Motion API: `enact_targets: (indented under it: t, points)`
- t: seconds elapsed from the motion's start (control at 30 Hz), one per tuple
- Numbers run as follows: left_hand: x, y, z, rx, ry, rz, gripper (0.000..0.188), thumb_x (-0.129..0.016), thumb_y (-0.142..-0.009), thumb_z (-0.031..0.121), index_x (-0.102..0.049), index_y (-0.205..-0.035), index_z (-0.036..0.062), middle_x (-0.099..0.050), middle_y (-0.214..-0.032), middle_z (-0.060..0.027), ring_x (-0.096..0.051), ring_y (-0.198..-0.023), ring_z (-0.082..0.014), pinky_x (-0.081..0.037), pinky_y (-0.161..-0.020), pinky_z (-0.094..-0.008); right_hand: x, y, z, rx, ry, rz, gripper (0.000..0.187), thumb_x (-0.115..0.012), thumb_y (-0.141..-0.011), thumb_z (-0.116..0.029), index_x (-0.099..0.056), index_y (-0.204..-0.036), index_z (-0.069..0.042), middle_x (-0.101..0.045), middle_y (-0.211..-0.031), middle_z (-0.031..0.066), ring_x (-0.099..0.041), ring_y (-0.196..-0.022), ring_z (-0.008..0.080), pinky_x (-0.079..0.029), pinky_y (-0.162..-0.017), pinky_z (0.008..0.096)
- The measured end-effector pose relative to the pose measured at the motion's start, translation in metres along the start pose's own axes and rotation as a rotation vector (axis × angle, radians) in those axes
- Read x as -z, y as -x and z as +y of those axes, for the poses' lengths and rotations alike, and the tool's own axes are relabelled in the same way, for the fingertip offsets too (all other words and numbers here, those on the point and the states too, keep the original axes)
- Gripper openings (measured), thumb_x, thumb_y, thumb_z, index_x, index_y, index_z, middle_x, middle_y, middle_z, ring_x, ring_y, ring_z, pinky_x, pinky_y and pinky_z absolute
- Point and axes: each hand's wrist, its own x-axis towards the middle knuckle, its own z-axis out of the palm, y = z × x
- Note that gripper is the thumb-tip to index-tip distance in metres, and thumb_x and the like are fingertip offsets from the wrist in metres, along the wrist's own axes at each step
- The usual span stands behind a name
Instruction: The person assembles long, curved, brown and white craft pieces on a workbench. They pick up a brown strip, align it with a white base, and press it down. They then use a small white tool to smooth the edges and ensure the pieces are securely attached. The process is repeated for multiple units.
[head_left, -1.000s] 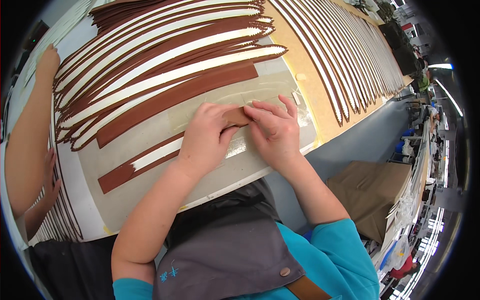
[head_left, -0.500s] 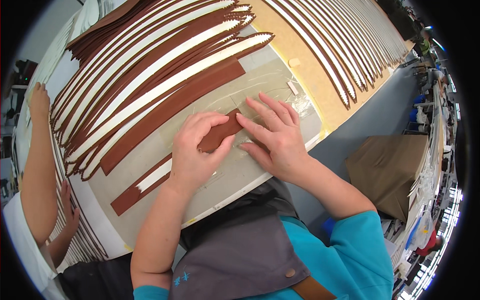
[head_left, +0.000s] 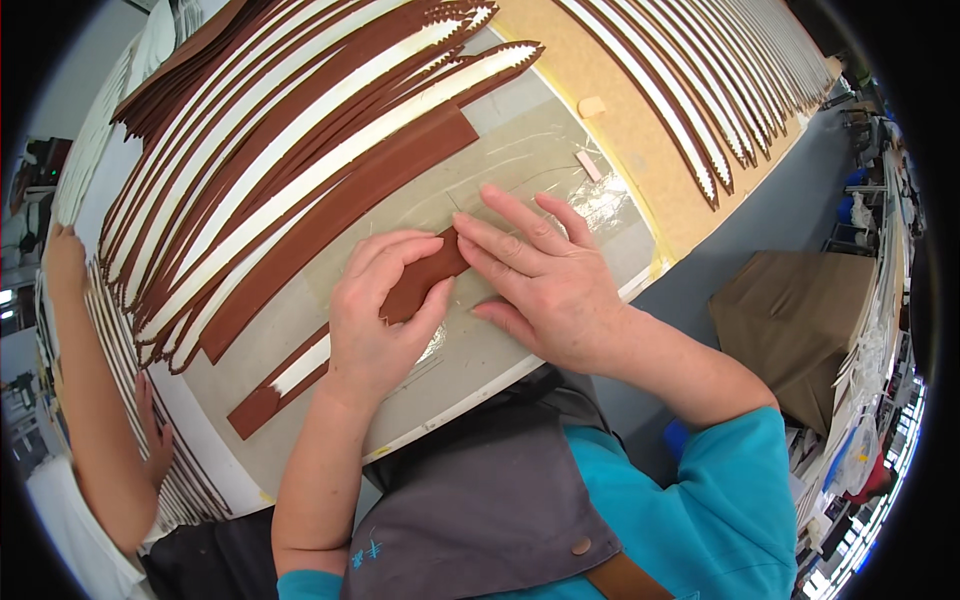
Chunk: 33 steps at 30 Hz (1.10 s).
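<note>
A brown leather-like strip with a white band lies slantwise on the grey work mat before me. My left hand is curled over it, thumb and fingers closed on the two long edges of its brown end section. At that section's upper right end rests my right hand, fingers stretched out and pressing down, thumb apart on the mat. The stretch under my left palm is hidden. Just beyond my hands lies a wide plain brown strip.
Brown-and-white strips with toothed tips lie layered behind. More hang in a row over the tan board. A co-worker's arms reach in at left. Small pink and beige pieces lie right. A brown-covered stack stands beyond the table edge.
My view has shifted slightly. My right hand's fingers lie flatter and further over the strip's end. My left hand keeps its hold. The co-worker's arms have shifted a little.
</note>
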Motion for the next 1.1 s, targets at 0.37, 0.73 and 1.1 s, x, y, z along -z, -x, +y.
enact_targets:
  t: [0.37,0.73,1.1]
  points:
    - [0.019,-0.003,0.003,0.245,0.31,-0.062,0.038,-0.081,-0.088,0.005,-0.072,-0.124,0.0025,-0.072,-0.121,-0.0113,-0.068,-0.115,-0.026,-0.055,-0.098,-0.0353,0.004,-0.005,0.007,0.045,-0.003,-0.044,0.059,-0.08,-0.089,-0.029,-0.065,-0.141,-0.004,-0.059,-0.154,0.0069,-0.049,-0.147,0.0242,-0.03,-0.128,0.0514]
    - [0.018,0.037,-0.003,-0.046,-0.256,0.146,0.034,-0.086,-0.08,0.007,-0.079,-0.113,0.0075,-0.075,-0.119,-0.0055,-0.064,-0.106,-0.0282,-0.055,-0.09,-0.0394,0.003,-0.003,0.003,0.049,0.043,-0.056,0.064,-0.081,-0.089,-0.025,-0.061,-0.147,-0.008,-0.054,-0.16,0.0052,-0.048,-0.149,0.0281,-0.031,-0.126,0.0532]
    - [0.016,0.039,-0.004,-0.061,-0.286,0.142,0.023,-0.083,-0.083,0.006,-0.082,-0.106,0.0076,-0.075,-0.117,-0.0043,-0.063,-0.103,-0.0282,-0.055,-0.087,-0.0385,0.014,-0.012,-0.005,0.04,0.06,-0.09,0.058,-0.083,-0.086,-0.023,-0.066,-0.141,-0.011,-0.057,-0.155,0.0059,-0.045,-0.151,0.0276,-0.032,-0.126,0.0529]
